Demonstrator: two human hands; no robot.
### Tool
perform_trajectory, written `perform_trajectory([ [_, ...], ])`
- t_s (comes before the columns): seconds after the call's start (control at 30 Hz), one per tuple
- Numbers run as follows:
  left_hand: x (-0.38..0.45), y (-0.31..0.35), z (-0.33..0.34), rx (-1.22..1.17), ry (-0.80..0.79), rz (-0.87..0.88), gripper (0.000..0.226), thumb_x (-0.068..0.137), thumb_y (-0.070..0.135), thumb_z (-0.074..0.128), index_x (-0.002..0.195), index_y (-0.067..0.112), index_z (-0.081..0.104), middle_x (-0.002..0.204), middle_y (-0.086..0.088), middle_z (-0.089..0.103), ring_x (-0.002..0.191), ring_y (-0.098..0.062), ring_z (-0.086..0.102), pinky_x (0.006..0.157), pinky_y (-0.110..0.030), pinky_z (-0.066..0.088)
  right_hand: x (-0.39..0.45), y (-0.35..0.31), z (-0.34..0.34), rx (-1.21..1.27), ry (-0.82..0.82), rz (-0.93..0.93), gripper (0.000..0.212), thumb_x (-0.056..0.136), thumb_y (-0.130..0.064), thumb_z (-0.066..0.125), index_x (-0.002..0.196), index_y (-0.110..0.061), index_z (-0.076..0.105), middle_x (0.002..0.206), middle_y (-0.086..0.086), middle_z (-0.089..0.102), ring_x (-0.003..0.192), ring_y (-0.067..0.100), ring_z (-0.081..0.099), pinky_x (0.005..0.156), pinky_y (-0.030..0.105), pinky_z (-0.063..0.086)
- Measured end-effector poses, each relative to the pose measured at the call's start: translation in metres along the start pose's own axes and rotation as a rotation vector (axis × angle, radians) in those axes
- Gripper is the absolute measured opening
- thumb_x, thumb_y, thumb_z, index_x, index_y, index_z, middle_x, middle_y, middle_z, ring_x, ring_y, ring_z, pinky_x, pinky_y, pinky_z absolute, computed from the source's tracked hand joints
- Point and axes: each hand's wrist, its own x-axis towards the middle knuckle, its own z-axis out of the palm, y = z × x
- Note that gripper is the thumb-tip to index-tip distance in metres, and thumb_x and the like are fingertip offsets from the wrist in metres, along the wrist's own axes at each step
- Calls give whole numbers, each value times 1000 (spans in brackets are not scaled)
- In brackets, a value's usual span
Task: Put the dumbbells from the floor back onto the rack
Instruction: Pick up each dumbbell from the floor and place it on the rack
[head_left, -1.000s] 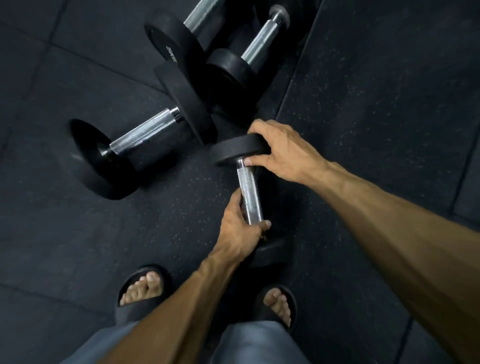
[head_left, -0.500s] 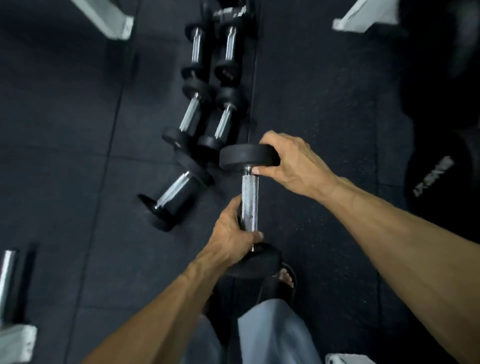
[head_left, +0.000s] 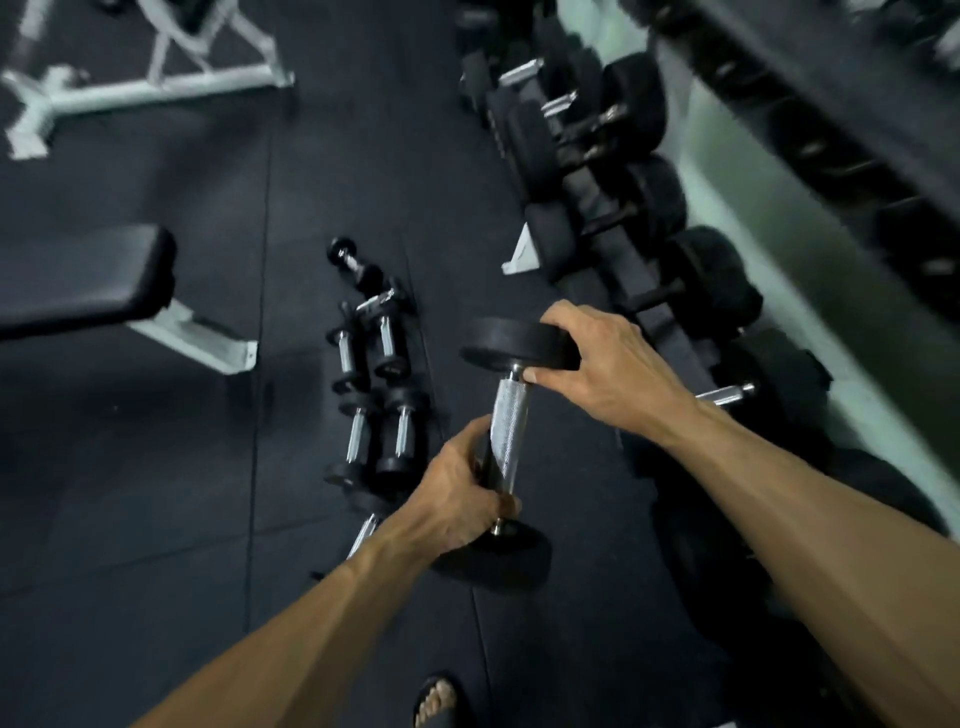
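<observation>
**Dumbbell held off the floor in both hands, rack at the right**

The dumbbell (head_left: 506, 436) is carried nearly upright, clear of the floor (head_left: 156, 519), in front of the person and just left of the rack (head_left: 644, 312). Its handle is a bright metal bar with a fine knurled, cross-hatched surface; each end carries a round, flat-faced black head with a matte, rubbery look. The upper head is tipped so its rim and underside face the camera; the lower head sits dark below the wrist.

The left hand (head_left: 457, 499) has its grip wrapped round the lower part of the knurled bar, fingers curled tight against the metal just above the lower head. The right hand (head_left: 602, 358) has its grip clamped over the right edge of the upper head, fingers over the top and the thumb tucked under, beside the bar.

The floor is dark speckled rubber laid in large tiles with thin seams. On it, left of the held weight, lie smaller dumbbells (head_left: 374, 400) in a loose double row, chrome bars and black heads, touching one another. Along the floor's right edge the rack holds large black round-headed dumbbells, blurred. A padded black bench (head_left: 88, 280) on a pale metal frame stands at the left edge. A foot in a dark sandal (head_left: 439, 699) shows at the bottom edge.
</observation>
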Motion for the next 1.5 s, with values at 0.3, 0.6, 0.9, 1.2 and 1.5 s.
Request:
perform_trajectory([
  [0.3, -19, 129, 132, 175, -184, 78, 75, 58, 7, 80, 122, 34, 53, 83, -1, 66, 75, -19, 66, 69, -37, 59, -101, 54, -171, -280, 111, 135, 48, 83, -54, 66, 115, -21, 54, 102, 1, 68, 96, 30, 63, 77, 36, 41],
  [0.6, -20, 243, 288, 365, -399, 278, 68, 60, 4, 82, 120, 21, 57, 84, 1, 63, 75, -14, 61, 74, -37, 57, -231, 127, -320, -393, 259, 357, 47, 84, -55, 63, 111, -18, 53, 100, 4, 70, 92, 31, 65, 80, 41, 49],
  [0.9, -33, 279, 449, 410, -633, 339, 71, 66, 1, 82, 128, 17, 52, 84, -2, 65, 71, -13, 64, 66, -30, 57, -363, 191, -399, -474, 295, 604, 44, 85, -53, 62, 112, -19, 53, 103, 3, 68, 93, 29, 63, 78, 40, 47],
  [1.2, -42, 250, 549, 477, -736, 246, 71, 71, 6, 81, 134, 15, 48, 109, -5, 65, 93, -17, 64, 72, -23, 56, -438, 256, -388, -454, 198, 767, 39, 86, -51, 63, 107, -21, 50, 92, -1, 66, 85, 26, 64, 77, 44, 52],
  [1.5, -29, 252, 554, 522, -782, 266, 72, 72, 6, 81, 134, 24, 50, 103, 7, 65, 94, -8, 62, 75, -10, 51, -451, 278, -384, -366, 238, 785, 38, 85, -47, 64, 106, -19, 50, 86, -1, 64, 79, 26, 62, 77, 43, 52],
])
